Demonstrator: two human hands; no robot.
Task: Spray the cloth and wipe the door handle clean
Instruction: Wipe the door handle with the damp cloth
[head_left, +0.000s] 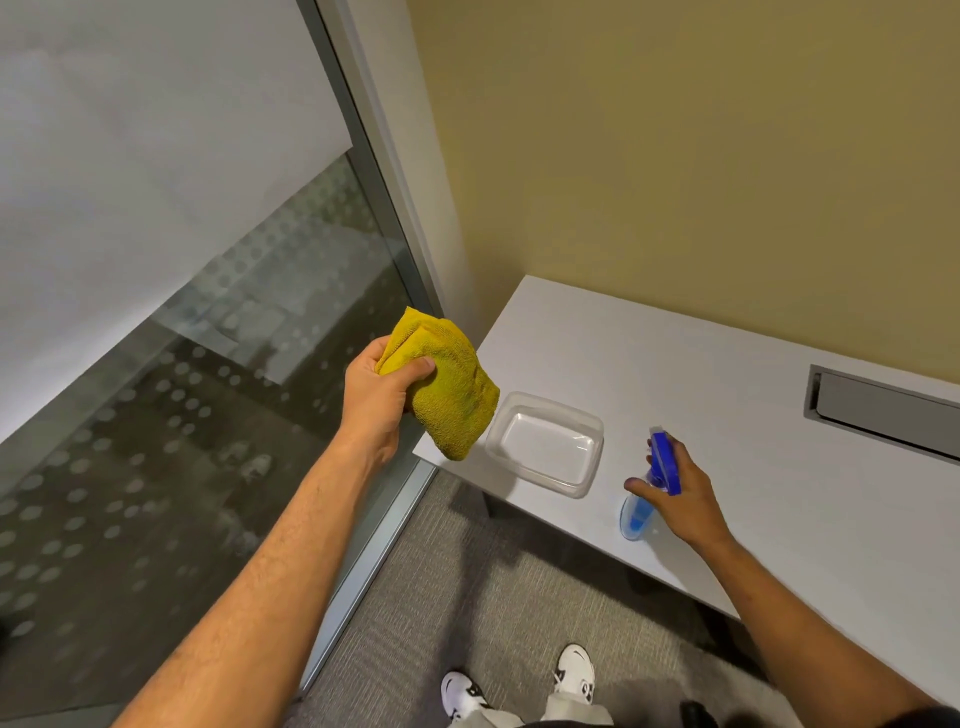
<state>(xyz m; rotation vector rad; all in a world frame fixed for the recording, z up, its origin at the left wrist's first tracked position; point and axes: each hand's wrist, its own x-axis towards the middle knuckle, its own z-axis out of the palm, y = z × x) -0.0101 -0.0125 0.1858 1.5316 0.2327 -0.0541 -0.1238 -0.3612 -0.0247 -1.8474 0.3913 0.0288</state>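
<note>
- Left hand: closed around a bunched yellow cloth, held in the air just off the desk's left corner, in front of the glass wall.
- Right hand: fingers curled over the blue head of the spray bottle, which stands upright on the desk.
- Clear tray: on the desk between cloth and bottle, apart from both.
- Grey slot: set in the desk at far right.
- Door handle: out of view.
</note>
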